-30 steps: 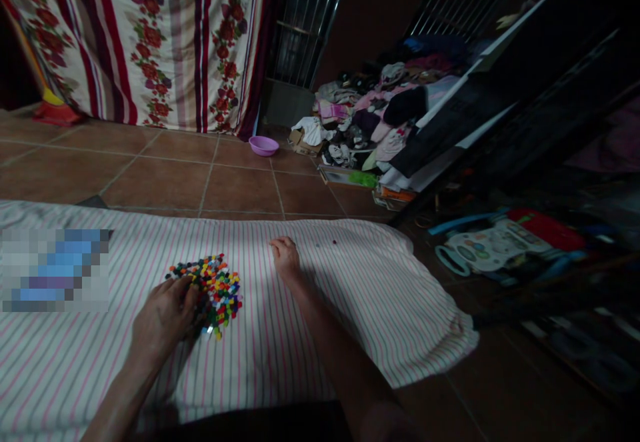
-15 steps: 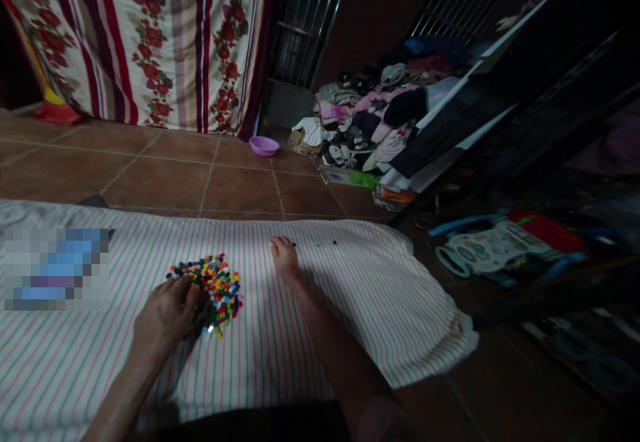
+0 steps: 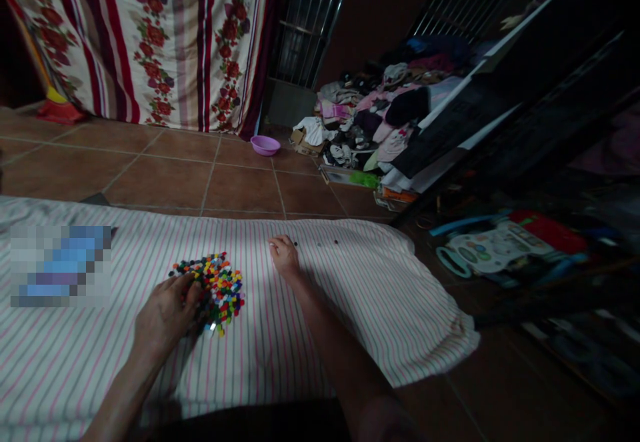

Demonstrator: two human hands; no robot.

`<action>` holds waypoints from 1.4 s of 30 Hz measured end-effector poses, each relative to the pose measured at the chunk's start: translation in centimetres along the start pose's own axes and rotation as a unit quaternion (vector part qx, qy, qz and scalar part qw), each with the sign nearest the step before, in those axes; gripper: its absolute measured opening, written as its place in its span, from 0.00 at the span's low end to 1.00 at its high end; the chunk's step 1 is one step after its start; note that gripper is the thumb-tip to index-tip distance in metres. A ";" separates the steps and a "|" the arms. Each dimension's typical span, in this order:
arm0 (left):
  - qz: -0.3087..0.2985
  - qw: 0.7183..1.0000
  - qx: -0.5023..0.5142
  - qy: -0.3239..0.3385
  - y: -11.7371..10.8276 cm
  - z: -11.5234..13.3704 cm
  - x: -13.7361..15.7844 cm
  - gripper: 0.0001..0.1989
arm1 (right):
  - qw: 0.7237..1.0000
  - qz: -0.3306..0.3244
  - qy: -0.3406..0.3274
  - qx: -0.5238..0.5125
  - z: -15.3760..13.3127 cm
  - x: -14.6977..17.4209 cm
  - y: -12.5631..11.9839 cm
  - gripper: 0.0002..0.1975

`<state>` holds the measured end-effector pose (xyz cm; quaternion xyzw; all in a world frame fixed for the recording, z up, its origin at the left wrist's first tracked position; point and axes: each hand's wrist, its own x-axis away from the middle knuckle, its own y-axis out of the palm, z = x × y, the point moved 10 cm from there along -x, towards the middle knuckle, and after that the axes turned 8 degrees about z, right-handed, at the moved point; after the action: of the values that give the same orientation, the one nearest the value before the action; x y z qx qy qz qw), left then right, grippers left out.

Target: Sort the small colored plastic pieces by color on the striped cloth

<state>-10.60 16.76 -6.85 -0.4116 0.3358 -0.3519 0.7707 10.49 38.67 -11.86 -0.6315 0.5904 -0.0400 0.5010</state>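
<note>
A dark bead point(image 3: 295, 243) had come clear beside the right hand point(image 3: 284, 255), where half a second before it was partly hidden; the left hand point(image 3: 167, 305) had barely shifted. From my end, that made a loose row on the cloth point(image 3: 260, 355), with a grey bead point(image 3: 319, 245) and an outer bead point(image 3: 336, 242) further right, well apart from the pile point(image 3: 223, 285). The pile lay under and beyond the left fingertips. Both hands were curled; I couldn't tell whether either one pinched anything.
</note>
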 end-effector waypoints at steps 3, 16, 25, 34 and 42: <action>-0.006 1.000 -0.002 -0.010 0.1 -0.3 0.1 0.27 | 1.000 0.002 0.010 -0.015 0.1 -0.1 -0.3 0.14; -0.025 0.999 -0.047 -0.014 -1.0 -0.7 0.6 0.23 | 0.991 -0.007 0.022 -0.128 -8.4 4.3 -2.8 0.12; -0.059 0.995 -0.076 -0.012 -1.2 -3.1 1.6 0.21 | 0.991 -0.065 0.016 -0.114 -10.8 8.3 -1.5 0.13; -0.043 0.997 -0.058 -0.023 -0.7 -3.9 1.9 0.19 | 0.994 -0.068 -0.009 -0.086 -9.8 7.3 -1.6 0.15; 0.026 0.997 -0.041 -0.052 -1.4 -4.2 1.0 0.19 | 0.988 -0.126 -0.054 -0.068 -11.1 7.7 -0.2 0.13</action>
<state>-13.78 13.69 -7.69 -0.4514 0.3201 -0.2956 0.7787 5.87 26.07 -10.39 -0.7346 0.4800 -0.0282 0.4786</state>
